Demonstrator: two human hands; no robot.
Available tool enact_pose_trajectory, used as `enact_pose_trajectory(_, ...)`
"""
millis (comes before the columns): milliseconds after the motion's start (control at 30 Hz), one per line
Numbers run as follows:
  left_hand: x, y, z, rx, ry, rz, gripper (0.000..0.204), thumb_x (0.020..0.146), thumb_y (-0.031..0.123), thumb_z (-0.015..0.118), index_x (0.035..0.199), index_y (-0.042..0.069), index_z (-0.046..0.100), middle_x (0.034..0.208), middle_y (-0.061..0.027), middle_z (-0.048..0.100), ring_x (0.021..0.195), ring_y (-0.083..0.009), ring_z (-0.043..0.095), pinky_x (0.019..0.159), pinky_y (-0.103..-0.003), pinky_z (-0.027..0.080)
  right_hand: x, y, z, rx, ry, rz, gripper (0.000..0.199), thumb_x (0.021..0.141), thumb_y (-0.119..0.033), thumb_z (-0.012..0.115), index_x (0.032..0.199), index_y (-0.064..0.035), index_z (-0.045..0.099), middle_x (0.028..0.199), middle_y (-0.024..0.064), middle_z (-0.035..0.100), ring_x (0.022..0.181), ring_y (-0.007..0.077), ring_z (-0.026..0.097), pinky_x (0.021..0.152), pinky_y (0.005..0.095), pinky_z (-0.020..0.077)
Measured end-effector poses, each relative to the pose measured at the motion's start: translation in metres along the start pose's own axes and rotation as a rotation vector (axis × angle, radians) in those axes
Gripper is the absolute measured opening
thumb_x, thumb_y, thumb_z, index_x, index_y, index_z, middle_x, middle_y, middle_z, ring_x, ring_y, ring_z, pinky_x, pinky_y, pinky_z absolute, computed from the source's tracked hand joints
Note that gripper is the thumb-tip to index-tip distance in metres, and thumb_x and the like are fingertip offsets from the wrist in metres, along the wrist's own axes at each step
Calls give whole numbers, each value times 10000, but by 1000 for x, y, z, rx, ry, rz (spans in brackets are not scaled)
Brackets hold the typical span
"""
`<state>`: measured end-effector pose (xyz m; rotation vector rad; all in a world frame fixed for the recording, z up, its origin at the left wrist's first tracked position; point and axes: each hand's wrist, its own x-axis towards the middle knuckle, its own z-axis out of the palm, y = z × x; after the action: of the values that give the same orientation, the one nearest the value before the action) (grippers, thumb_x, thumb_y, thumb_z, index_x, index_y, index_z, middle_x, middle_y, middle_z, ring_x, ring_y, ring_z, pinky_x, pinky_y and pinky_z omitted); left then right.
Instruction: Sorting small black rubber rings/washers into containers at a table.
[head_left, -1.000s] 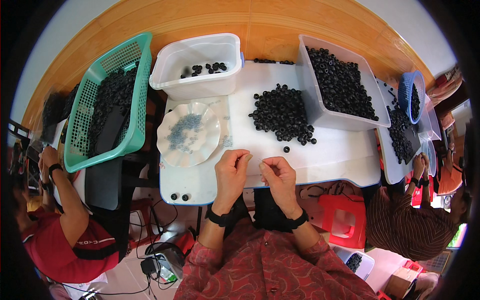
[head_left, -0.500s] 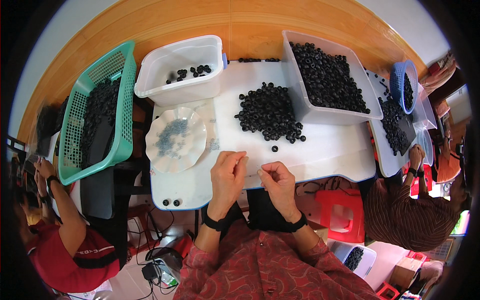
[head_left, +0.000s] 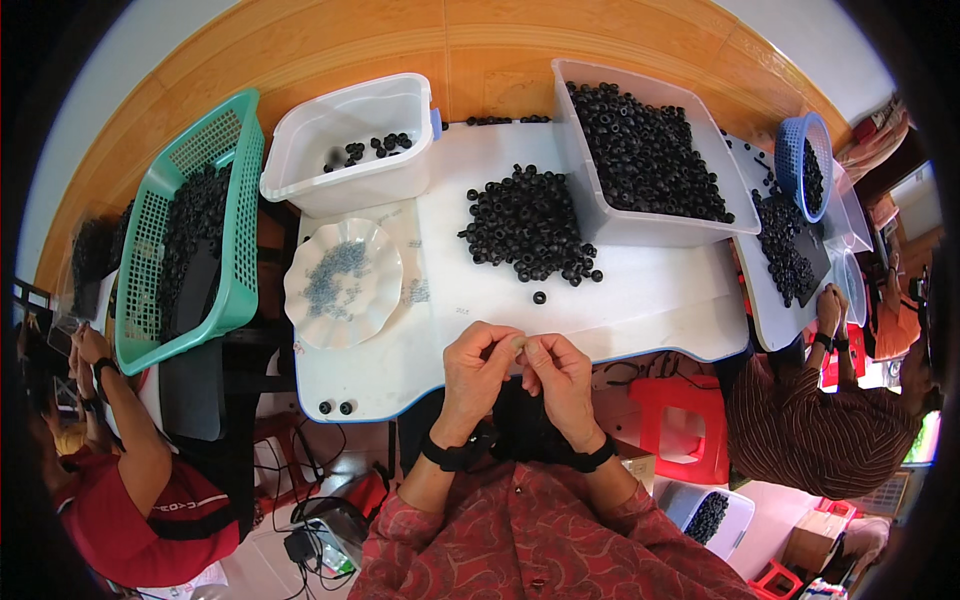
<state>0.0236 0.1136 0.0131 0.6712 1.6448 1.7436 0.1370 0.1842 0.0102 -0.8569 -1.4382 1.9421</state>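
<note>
My left hand [head_left: 477, 375] and my right hand [head_left: 563, 385] meet fingertip to fingertip at the table's near edge. Both are pinched closed; whatever lies between the fingertips is too small to make out. Beyond them, a heap of small black ring-shaped parts [head_left: 528, 222] lies on the white table [head_left: 450, 290], with one loose black ring [head_left: 540, 298] in front of it. To the left stands a scalloped white plate [head_left: 375, 318] bearing many tiny clear-grey pieces [head_left: 335, 275]. Two black rings [head_left: 335, 408] sit near the table's left front corner.
A translucent bin [head_left: 660, 228] full of black parts stands at the back right, a white tub [head_left: 350, 188] with a few at the back left. A green basket [head_left: 240, 290] is farther left. Co-workers sit at both sides. A red stool [head_left: 680, 425] stands below right.
My hands, apart before, have come together at the fingertips. The left moved right and slightly down. The view has shifted slightly.
</note>
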Motion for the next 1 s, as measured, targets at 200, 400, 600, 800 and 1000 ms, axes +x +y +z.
enact_pose_trajectory(200,5,1,11,24,-18,-4,107,892,101,667,897,-3,692,780,-30,638,643,-69,577,513,-212,480,6,2,-13,232,-9,113,198,968,-201,594,973,-6,628,815,27,641,573,51,526,495,185,410)
enact_pose_trajectory(400,18,-8,23,158,8,73,116,898,102,647,915,-6,684,767,-84,628,621,-145,592,552,-290,486,7,-1,-12,89,96,27,182,963,-186,596,977,-5,612,808,37,639,557,49,513,485,185,397)
enact_pose_trajectory(600,40,-6,37,629,55,418,175,866,52,619,1033,47,671,847,-144,597,696,-306,615,600,-384,494,9,1,-21,10,215,-21,163,962,-167,594,963,-4,608,797,38,636,536,42,498,468,181,375)
enact_pose_trajectory(800,47,-5,40,897,-29,363,235,842,49,633,1073,81,658,895,-144,579,737,-347,614,636,-430,498,6,-3,-25,-51,246,-32,160,959,-167,598,963,-7,609,795,29,639,539,35,504,473,176,386)
enact_pose_trajectory(1000,37,-1,23,453,-93,226,229,826,20,681,1050,21,635,899,-131,633,776,-246,672,670,-338,544,3,-5,-27,-91,219,-40,174,957,-173,601,977,0,605,813,25,641,579,38,530,495,179,416)
